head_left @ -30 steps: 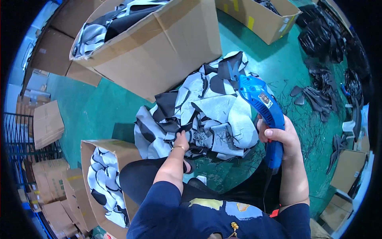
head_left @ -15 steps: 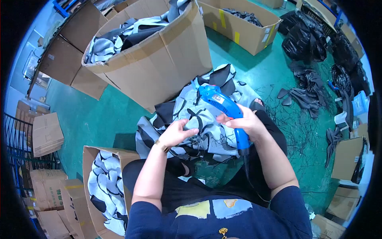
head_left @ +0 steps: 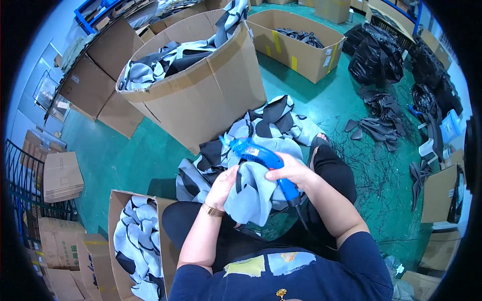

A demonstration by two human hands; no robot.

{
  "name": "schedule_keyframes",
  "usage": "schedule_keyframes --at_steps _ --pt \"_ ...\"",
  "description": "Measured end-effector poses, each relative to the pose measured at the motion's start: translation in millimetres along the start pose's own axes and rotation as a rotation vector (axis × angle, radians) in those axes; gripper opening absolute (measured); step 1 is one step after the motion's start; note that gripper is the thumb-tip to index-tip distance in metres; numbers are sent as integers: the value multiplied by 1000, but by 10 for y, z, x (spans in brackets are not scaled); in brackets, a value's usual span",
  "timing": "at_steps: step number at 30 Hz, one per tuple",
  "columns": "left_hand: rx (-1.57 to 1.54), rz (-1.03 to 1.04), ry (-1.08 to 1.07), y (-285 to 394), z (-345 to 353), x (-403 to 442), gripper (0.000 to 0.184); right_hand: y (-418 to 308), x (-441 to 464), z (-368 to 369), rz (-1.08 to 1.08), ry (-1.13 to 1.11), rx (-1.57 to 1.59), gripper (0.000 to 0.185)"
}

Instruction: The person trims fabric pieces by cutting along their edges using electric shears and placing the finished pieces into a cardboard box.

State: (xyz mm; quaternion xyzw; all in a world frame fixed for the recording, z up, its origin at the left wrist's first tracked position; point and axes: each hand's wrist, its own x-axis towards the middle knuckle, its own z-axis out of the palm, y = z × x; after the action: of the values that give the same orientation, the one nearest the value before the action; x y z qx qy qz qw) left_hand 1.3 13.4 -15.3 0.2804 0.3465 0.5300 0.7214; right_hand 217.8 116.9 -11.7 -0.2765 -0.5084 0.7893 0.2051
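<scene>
My right hand [head_left: 292, 171] is wrapped round the handle of blue electric scissors [head_left: 258, 154], whose head points up and to the left; a dark cord trails from the handle's lower end. In my left hand [head_left: 222, 188] is the edge of a light-grey fabric piece [head_left: 251, 195] with black parts, pinched between thumb and fingers. That piece hangs in front of my lap, just below the tool, and my right fingertips are close against it. Whether the blades touch the cloth I cannot tell. Beyond lies a heap of similar grey-and-black pieces [head_left: 273, 125] on the floor.
A large carton [head_left: 206, 95] full of fabric pieces stands ahead, with a smaller carton [head_left: 301, 55] behind it. Another filled carton [head_left: 168, 241] is at my left. Black offcuts [head_left: 379, 123], thin trimmings [head_left: 346, 165] and black plastic bags [head_left: 376, 55] lie to the right.
My left hand was apart from the cloth and now grips a fabric piece lifted from the heap. The electric scissors have moved left and down, close to that piece.
</scene>
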Motion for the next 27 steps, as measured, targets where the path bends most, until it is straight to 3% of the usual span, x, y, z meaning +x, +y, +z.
schedule_keyframes --at_steps 2,4,5,8,10,13,16,21,25,27 --pt "-250 -170 -18 -93 -112 -34 53 -58 5 -49 -25 75 75 51" --pt "-233 -88 -311 -13 41 -75 68 -178 -9 -113 -52 70 159 49" --pt "-135 -90 -323 -78 -83 -76 79 -182 -7 -121 -60 85 229 46" --pt "-198 -138 -340 9 -27 -110 52 -181 33 -231 -106 156 203 43" --pt "-100 25 -87 19 53 -58 38 -183 48 -282 -101 217 101 40" --pt "-32 175 156 -27 49 62 32 -153 77 -215 -143 277 48 37" --pt "112 127 252 -47 13 74 29 -182 48 -61 -90 210 70 37" --pt "-50 217 244 -103 119 102 28 4 137 252 -93 208 -188 55" --pt "-245 188 249 -106 96 68 26 60 137 341 -140 213 -305 55" --pt "-196 195 286 -86 148 56 28 57 140 350 -161 177 -304 55"
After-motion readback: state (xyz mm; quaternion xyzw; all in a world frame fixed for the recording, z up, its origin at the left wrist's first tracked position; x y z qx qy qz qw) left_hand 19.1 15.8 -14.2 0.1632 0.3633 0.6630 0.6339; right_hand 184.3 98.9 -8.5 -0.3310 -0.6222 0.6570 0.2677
